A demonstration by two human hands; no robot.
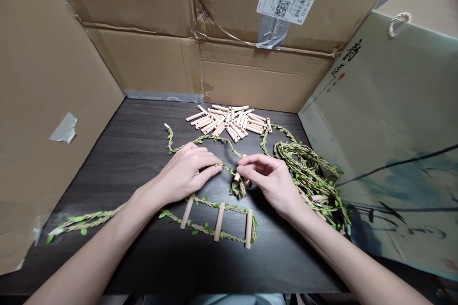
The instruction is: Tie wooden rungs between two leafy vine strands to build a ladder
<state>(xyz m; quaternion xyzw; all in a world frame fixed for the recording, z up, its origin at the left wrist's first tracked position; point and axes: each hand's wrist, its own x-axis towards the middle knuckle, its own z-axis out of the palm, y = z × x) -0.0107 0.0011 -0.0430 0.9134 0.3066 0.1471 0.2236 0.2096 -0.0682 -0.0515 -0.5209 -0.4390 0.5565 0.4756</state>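
My left hand point(191, 167) pinches a braided rope with small green leaves point(229, 169) between thumb and fingertips. To its right, my right hand point(266, 176) has thumb and fingers closed on the same leafy rope, beside a short wooden dowel point(236, 177). Part of that dowel is hidden by the right fingers and by a bunched loop of rope point(239, 189) hanging there. Below both hands lies a small rope ladder, its wooden rungs point(219, 221) tied between two leafy ropes. One loose rope end point(166, 126) with a white tip curls up beyond the left hand.
A pile of drilled wooden dowels point(229, 121) lies at the back of the dark table point(139, 124). A large coil of leafy rope point(311, 176) rests at right, against a pale paper bag point(404, 128). Cardboard walls point(143, 62) stand at the back and left.
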